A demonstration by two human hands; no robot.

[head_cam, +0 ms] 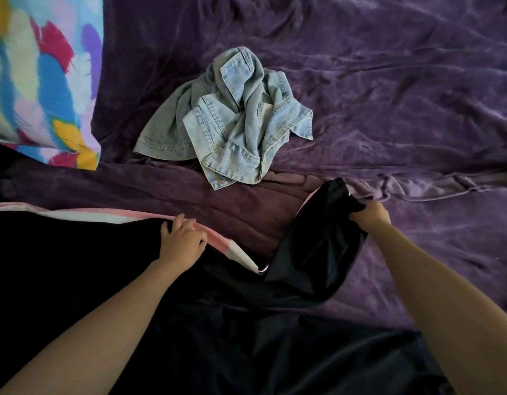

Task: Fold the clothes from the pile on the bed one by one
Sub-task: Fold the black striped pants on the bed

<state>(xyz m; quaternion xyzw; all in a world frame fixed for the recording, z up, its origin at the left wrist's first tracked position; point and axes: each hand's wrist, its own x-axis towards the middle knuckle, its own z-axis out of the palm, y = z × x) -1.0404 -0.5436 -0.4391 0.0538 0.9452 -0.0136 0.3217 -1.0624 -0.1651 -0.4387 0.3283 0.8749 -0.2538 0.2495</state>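
Observation:
A black garment with a pink and white stripe along its edge is spread over the near side of the bed. My left hand rests on its striped edge with fingers bent over the cloth. My right hand grips the bunched end of a black sleeve or leg, lifted off the bed to the right. A crumpled light-blue denim jacket lies further back in the middle, apart from both hands.
The bed is covered by a wrinkled purple velvet blanket. A colourful patterned pillow or blanket lies at the far left. A darker maroon cloth lies between the denim jacket and the black garment.

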